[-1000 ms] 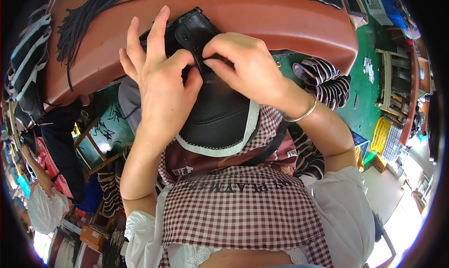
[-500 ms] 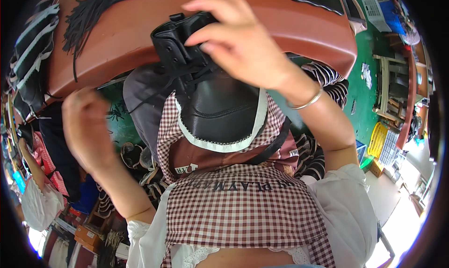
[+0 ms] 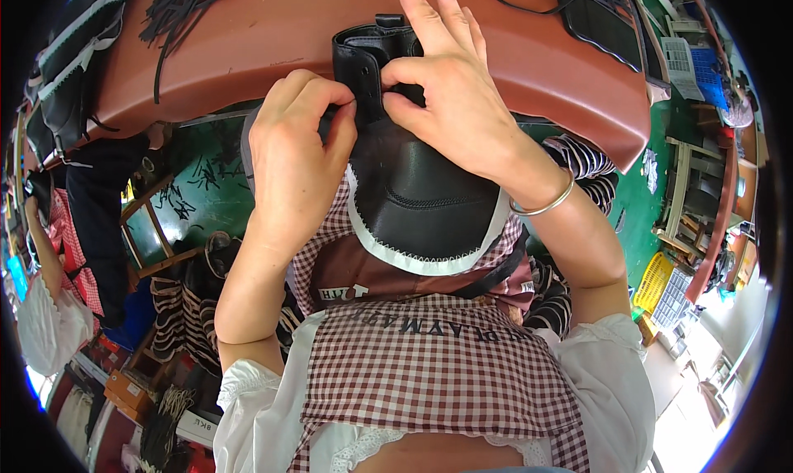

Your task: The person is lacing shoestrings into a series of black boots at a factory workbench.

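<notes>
A black leather shoe upper (image 3: 438,184) lies over my lap and against the table edge. Its open lower edge has a pale, zigzag-stitched lining strip. My left hand (image 3: 297,151) is closed in a pinch beside the upper's eyelet flap; what lies between its fingertips is too small to make out. My right hand (image 3: 454,93) has its thumb and index fingertips on the flap's right side, gripping the upper there, while its other fingers stretch upward. Eyelets show between the two hands. The laces seen earlier are hidden by my fingers.
The brown padded table (image 3: 248,43) curves across the front. On it lie a bundle of black laces (image 3: 186,6) and a dark phone-like slab (image 3: 599,27). More black uppers (image 3: 78,68) are stacked at far left. A co-worker's sleeve (image 3: 54,324) shows at left. Black scraps (image 3: 206,171) litter the green floor.
My left hand has moved up and right from the side, to the eyelet flap. My right hand has shifted right and its fingers have lifted. The upper now sits further right in the view.
</notes>
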The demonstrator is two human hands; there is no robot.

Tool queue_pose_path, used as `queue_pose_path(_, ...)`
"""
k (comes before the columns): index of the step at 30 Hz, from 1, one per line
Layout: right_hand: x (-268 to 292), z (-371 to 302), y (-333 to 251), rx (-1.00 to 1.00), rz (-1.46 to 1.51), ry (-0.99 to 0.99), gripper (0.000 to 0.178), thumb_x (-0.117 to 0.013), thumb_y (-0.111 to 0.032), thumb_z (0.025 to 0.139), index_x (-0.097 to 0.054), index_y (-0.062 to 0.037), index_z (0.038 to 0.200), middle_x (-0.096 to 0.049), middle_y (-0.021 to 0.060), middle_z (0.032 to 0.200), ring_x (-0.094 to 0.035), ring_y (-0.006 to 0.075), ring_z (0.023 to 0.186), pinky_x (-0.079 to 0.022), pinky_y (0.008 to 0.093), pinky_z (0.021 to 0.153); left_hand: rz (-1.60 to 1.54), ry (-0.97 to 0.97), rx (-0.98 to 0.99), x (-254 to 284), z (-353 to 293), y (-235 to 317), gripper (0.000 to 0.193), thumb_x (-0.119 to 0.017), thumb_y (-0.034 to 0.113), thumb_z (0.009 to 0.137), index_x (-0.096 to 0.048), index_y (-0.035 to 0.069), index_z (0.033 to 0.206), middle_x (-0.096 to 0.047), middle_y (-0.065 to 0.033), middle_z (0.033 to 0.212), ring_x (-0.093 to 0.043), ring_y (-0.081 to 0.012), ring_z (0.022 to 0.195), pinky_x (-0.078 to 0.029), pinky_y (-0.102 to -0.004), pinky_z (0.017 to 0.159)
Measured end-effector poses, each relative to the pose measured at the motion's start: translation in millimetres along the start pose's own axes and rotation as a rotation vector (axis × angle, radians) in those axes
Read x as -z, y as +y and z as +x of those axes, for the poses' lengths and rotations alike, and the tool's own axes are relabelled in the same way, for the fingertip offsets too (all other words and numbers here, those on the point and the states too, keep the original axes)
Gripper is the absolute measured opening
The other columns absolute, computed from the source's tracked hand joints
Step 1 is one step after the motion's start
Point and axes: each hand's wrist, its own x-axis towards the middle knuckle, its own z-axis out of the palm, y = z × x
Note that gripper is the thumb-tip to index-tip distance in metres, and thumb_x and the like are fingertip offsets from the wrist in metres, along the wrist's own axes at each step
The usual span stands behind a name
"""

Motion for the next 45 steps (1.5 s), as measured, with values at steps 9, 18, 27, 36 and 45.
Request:
queue_pose_path(9, -10, -4, 13, -0.031, -0.092, -0.022, 0.01, -0.068, -0.011, 0.075, -0.066, -0.0024, 0.079, -0.014, 0.0249, 0.155, -0.007, 0.048, 0.142, -0.014, 0.0597, 0.111, -0.11, -0.007, 0.064, -11, 9, 5, 0.012, -0.066, -0.004, 0.074, -0.059, 0.0, 0.083, -0.059, -0.012, 0.08, -0.058, -0.0323, 0.075, -0.047, -0.0385, 0.066)
queue_pose_path(18, 97, 7, 1, -0.571, 0.87, -0.139, 0.01, -0.063, -0.01, 0.082, -0.06, -0.0011, 0.081, -0.048, 0.0224, 0.137, -0.051, 0.0354, 0.121, -0.043, 0.041, 0.098, -0.387, -0.097, 0.291, -11, -1, -7, 0.018, -0.07, -0.004, 0.075, -0.061, 0.001, 0.09, -0.062, -0.0082, 0.086, -0.06, -0.0176, 0.08, -0.049, -0.0301, 0.07)
queue_pose_path(27, 103, -31, 45, -0.359, 1.659, 0.173, 0.031, -0.05, -0.014, 0.094, -0.05, 0.0035, 0.119, -0.053, 0.01, 0.107, -0.048, 0.0202, 0.102, -0.036, 0.0431, 0.101, -0.278, 0.109, -0.023, -14, 21, 4, 0.013, -0.071, 0.001, 0.077, -0.069, 0.005, 0.09, -0.06, -0.0062, 0.094, -0.056, -0.0213, 0.092, -0.045, -0.0306, 0.08)
queue_pose_path(36, 78, -38, 52, -0.682, 1.378, 0.262, 0.03, -0.05, -0.007, 0.096, -0.056, 0.0077, 0.122, -0.055, 0.0082, 0.093, -0.052, 0.0148, 0.084, -0.046, 0.0318, 0.086, -0.409, -0.096, 0.277, -18, -33, -14, 0.015, -0.068, -0.001, 0.078, -0.056, 0.002, 0.084, -0.058, -0.0091, 0.087, -0.056, -0.0255, 0.087, -0.044, -0.0355, 0.081)
queue_pose_path(45, 170, -17, 69, -0.361, 1.251, 0.427, 0.019, -0.055, -0.001, 0.091, -0.053, 0.0086, 0.107, -0.051, 0.0082, 0.086, -0.051, 0.0174, 0.086, -0.041, 0.0338, 0.087, -0.107, -0.068, 0.002, 0, -18, -3, 0.018, -0.074, 0.003, 0.071, -0.067, 0.007, 0.087, -0.059, -0.0052, 0.092, -0.054, -0.0265, 0.09, -0.039, -0.0358, 0.082)
